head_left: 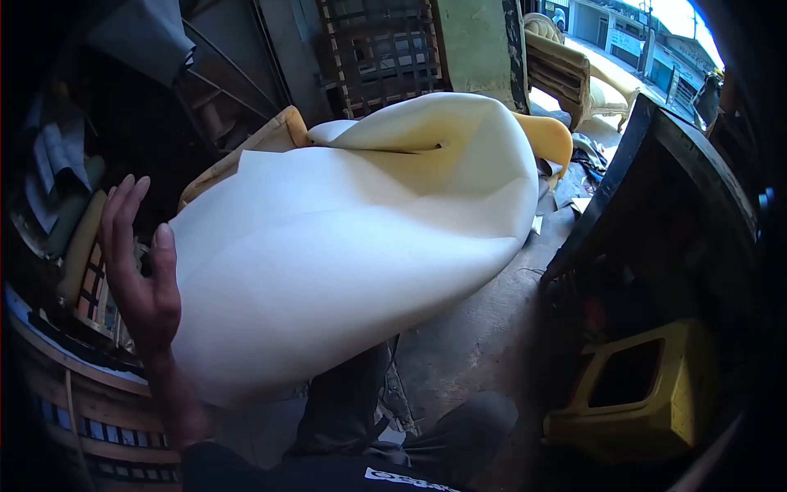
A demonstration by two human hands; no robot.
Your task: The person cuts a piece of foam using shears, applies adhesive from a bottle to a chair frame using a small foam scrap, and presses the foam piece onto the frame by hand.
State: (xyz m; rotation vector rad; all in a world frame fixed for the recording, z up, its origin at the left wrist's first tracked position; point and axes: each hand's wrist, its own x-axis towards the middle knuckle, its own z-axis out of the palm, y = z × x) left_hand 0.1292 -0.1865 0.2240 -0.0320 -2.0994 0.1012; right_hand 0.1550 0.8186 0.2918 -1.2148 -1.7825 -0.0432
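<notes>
A large white foam sheet [328, 254] spreads across the middle of the view, over my legs. Its far part curls up and folds over, showing a yellowish inner side with a small dark gap in the fold. My left hand [146, 279] is raised at the sheet's left edge, fingers apart and pointing up, with nothing in them. The thumb side overlaps the foam in this view. My right hand is out of view.
An orange-yellow cushioned piece [548, 141] shows behind the foam. Wooden slatted frames [115, 447] stand at lower left. On the right are a dark curved panel [615, 180] and a yellow plastic stool [697, 385]. Scraps [586, 160] litter the floor near the street opening.
</notes>
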